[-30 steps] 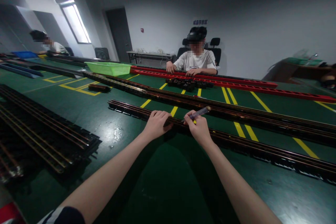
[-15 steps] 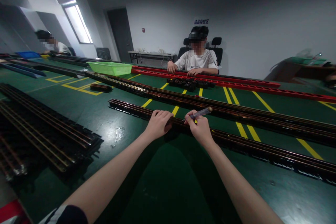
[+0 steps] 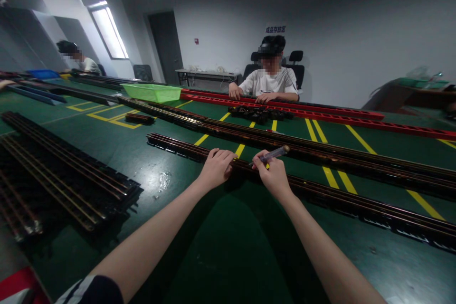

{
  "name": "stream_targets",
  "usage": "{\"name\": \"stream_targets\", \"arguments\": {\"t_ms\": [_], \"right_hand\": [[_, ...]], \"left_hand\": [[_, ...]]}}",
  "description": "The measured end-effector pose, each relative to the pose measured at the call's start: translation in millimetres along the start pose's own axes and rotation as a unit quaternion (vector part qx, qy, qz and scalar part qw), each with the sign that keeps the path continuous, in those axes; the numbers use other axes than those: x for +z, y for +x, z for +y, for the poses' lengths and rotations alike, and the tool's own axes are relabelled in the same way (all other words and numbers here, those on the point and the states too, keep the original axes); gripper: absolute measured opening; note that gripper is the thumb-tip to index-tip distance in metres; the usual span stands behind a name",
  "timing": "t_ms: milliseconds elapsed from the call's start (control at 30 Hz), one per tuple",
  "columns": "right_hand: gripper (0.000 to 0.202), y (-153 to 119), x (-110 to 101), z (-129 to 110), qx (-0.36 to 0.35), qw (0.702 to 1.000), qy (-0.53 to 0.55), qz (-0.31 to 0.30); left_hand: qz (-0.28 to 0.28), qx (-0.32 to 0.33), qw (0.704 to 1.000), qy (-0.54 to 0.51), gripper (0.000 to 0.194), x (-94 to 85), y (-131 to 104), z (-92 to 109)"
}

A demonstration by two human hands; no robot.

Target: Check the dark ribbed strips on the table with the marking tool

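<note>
A long black rail with copper-coloured strips (image 3: 342, 195) runs across the table in front of me. My left hand (image 3: 216, 167) lies over this rail, its fingers curled round the far edge and gripping it. In my right hand (image 3: 272, 173) is a screwdriver (image 3: 273, 154) with a translucent greyish handle, pinched like a pen. Its thin end points down and left at the rail, close to my left fingertips. Whether the tip touches the rail is too dark to tell.
Another long rail (image 3: 306, 148) lies just beyond mine. Several striped black rails (image 3: 71, 175) are at the left. Farther back are a green basket (image 3: 151, 92), black parts (image 3: 260, 114) and red rails (image 3: 342, 126). A co-worker (image 3: 272, 80) sits opposite; another person (image 3: 85, 64) is far left.
The view has shifted slightly, so the scene sits a little farther right. Both hands keep their hold on the rail and the screwdriver, almost unmoved.
</note>
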State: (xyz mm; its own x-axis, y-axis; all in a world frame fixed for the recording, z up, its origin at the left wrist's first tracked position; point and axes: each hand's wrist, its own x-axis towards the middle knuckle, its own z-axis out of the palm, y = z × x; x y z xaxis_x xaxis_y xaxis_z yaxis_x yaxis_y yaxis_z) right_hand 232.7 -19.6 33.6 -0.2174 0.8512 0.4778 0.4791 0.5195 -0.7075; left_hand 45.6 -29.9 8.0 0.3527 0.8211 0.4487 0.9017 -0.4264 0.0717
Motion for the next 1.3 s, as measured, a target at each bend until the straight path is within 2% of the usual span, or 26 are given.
{"name": "stream_targets", "arguments": {"t_ms": [933,1300], "right_hand": [[0.02,-0.2,-3.8,-0.3,0.0,1.0,0.006,0.022],[0.015,1.1,-3.7,5.3,-0.001,0.999,0.024,-0.022]], "left_hand": [[0.0,-0.004,1.0,0.004,0.041,-1.0,0.6,-0.8],[0.013,-0.014,1.0,-0.021,0.042,0.8,0.0,-3.0]]}}
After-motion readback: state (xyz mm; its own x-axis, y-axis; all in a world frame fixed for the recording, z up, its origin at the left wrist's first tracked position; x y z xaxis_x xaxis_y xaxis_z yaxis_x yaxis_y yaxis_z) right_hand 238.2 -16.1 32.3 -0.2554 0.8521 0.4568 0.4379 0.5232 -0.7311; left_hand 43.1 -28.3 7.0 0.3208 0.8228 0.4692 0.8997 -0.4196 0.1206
